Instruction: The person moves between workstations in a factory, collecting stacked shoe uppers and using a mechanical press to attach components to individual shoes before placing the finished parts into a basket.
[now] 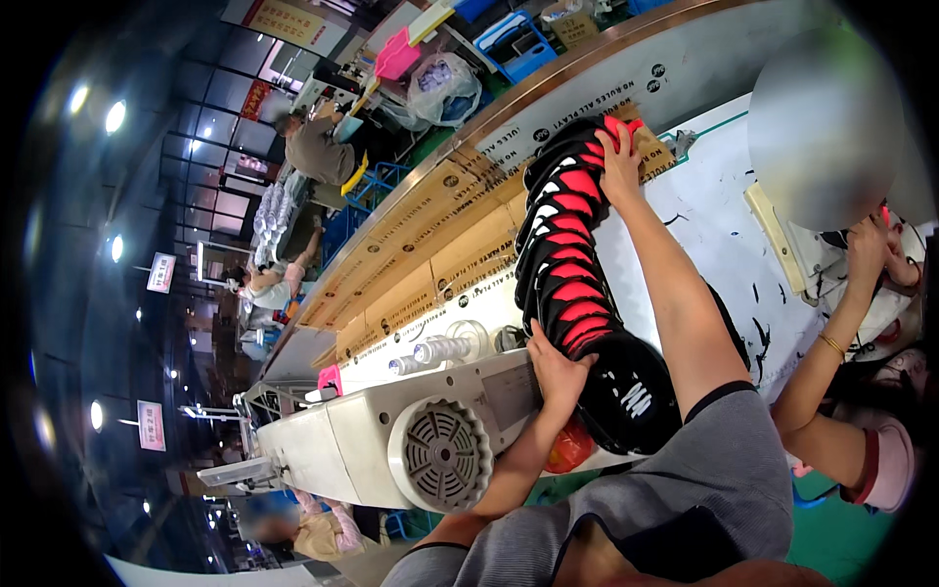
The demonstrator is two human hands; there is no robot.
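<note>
A long row of nested black caps point(626, 391) with red inner parts runs from near my lap to the far side of the table. The nearest cap has white embroidery on its front. My left hand point(558, 377) grips the row's left side near this closest cap, thumb and fingers curved against it. At the far end, my right hand point(618, 164) holds the last caps, fingers bent over the red part. My right forearm passes along the row's right side. The fingertips of both hands are partly hidden by the caps.
A white sewing machine point(352, 430) with a round grilled wheel stands at the left, thread spools point(442, 349) beyond it. Cardboard point(421, 284) lines the table's raised edge. At the right a co-worker's hands point(871, 249) work over the white tabletop point(719, 235), which has dark scraps.
</note>
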